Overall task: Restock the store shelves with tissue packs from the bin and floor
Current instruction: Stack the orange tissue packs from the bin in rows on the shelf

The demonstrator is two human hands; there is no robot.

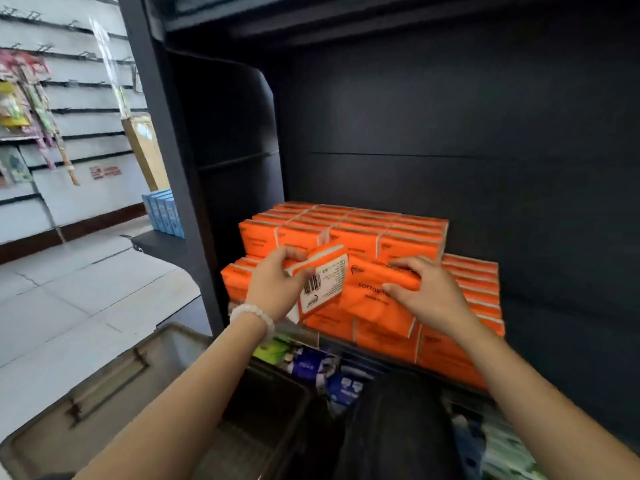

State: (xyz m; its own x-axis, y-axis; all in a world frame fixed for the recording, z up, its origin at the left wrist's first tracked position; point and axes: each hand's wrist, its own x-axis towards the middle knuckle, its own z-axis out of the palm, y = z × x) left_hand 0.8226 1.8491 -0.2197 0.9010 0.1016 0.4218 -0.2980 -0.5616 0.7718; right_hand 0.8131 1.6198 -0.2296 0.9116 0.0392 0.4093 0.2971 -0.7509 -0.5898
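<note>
The person stands close to the dark shelf (554, 306), both hands up at the stack of orange tissue packs (346, 233) already built there in tiers. The left hand (277, 282) grips one orange tissue pack (322, 275) by its upper left corner, thumb on the white barcode label, the pack tilted with its back face toward us. The right hand (420, 289) holds a second orange pack (374, 289) just beside it, fingers curled over the top edge and thumb pressed on the printed front. These look like light, soft bundles in slick plastic film; they should give a little under the fingers and could slide if pinched only at a corner. A hold across the narrow edges, as the right hand has it, seems the surer one, and the left would do well to shift nearer the pack's middle before setting it down. Below the arms sits the grey bin (114, 386), and mixed blue and green packs (311, 365) lie on the lower level.
</note>
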